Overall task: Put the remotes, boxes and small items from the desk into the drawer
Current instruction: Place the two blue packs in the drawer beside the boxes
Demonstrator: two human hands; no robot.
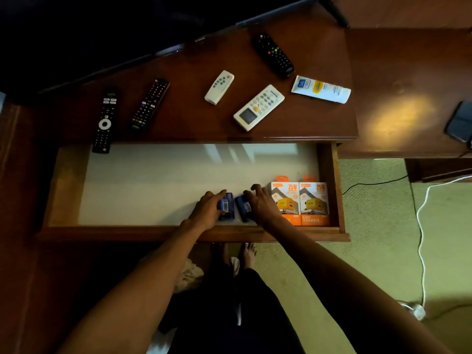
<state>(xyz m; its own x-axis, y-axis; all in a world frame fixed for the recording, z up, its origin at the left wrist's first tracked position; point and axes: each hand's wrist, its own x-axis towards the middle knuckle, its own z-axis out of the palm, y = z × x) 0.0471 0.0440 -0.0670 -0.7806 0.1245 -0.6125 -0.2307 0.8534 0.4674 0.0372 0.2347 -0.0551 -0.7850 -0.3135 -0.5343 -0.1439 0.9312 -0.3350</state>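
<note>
The wooden drawer (63, 185) is pulled out, with a pale lining. Two orange charger boxes (301, 203) stand side by side at its right end. Just left of them lie two small blue boxes. My left hand (208, 209) grips the left blue box (227, 206). My right hand (260, 203) rests over the right blue box (244, 206), fingers curled on it. On the desk above lie three black remotes (106, 121) (150, 103) (274, 54), a small white remote (219, 86), a larger white remote (258, 107) and a white tube (321, 89).
A dark TV screen (102, 29) hangs over the desk's back left. A dark phone (459, 121) lies on the lower side surface at right. White and black cables (421, 226) run over the green carpet. My feet show below the drawer front.
</note>
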